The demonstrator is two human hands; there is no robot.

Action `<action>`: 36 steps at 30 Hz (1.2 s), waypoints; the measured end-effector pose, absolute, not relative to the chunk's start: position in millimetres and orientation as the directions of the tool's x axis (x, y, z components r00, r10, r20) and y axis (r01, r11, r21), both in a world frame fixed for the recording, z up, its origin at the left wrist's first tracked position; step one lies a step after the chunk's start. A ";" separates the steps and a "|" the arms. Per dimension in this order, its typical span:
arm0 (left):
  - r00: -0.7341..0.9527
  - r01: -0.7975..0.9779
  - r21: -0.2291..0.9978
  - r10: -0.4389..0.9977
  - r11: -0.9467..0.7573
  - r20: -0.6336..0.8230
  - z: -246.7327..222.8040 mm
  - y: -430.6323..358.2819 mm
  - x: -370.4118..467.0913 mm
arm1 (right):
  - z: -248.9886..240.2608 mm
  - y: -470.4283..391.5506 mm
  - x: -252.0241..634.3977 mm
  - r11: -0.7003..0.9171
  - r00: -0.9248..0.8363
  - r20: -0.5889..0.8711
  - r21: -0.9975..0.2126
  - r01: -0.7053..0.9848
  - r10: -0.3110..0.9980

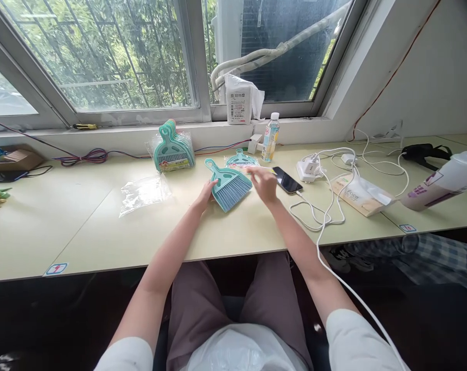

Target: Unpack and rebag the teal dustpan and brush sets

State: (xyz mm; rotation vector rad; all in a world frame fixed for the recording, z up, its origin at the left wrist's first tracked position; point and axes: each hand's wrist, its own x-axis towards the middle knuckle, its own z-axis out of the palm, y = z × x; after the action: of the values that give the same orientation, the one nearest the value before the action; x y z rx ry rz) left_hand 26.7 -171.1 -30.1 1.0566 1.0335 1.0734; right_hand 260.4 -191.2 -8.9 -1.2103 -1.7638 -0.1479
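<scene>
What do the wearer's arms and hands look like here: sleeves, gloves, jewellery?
Both arms are bare from the short white sleeves down. The left hand and right hand wear no gloves; no watch, bracelet or ring shows, though the right hand is slightly blurred. No markings visible. A white cable runs beside the right forearm.

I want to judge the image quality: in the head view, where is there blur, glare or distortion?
Head view: daylight from the window lights the desk evenly, shadows soft; the right hand is motion-blurred, while the left hand and small teal brush are sharp; the wide lens bends the desk edge and window frame; the far-left pane is washed out.
</scene>
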 end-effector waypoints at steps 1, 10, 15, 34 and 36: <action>0.193 -0.186 0.970 0.974 0.154 -0.117 -29.0 -172.6 27.5 | -11.1 -196.3 243.3 0.566 -0.123 0.741 -0.383 0.730 0.660; 0.226 -0.309 0.950 0.974 0.044 0.028 -24.4 -173.2 20.7 | -23.7 -205.8 205.0 0.683 -0.342 0.597 -0.567 0.461 0.726; 0.225 -0.321 0.947 0.972 0.008 0.068 -24.2 -174.3 18.6 | -21.1 -201.3 209.7 0.675 -0.318 0.596 -0.628 0.388 0.737; 0.174 -0.274 0.958 0.976 -0.082 0.133 -23.6 -178.3 28.1 | -34.7 -186.0 211.8 0.047 -0.097 0.076 -0.961 -0.273 0.992; 0.185 -0.268 0.959 0.972 -0.094 0.146 -22.4 -179.5 28.7 | -36.0 -185.4 212.0 0.040 -0.078 0.063 -0.961 -0.273 0.995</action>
State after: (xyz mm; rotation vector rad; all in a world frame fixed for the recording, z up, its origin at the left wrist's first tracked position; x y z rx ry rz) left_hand 28.7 -179.5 -22.4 1.1905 0.8095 1.2557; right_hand 212.0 -185.4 -36.0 -0.9257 -1.0879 1.3503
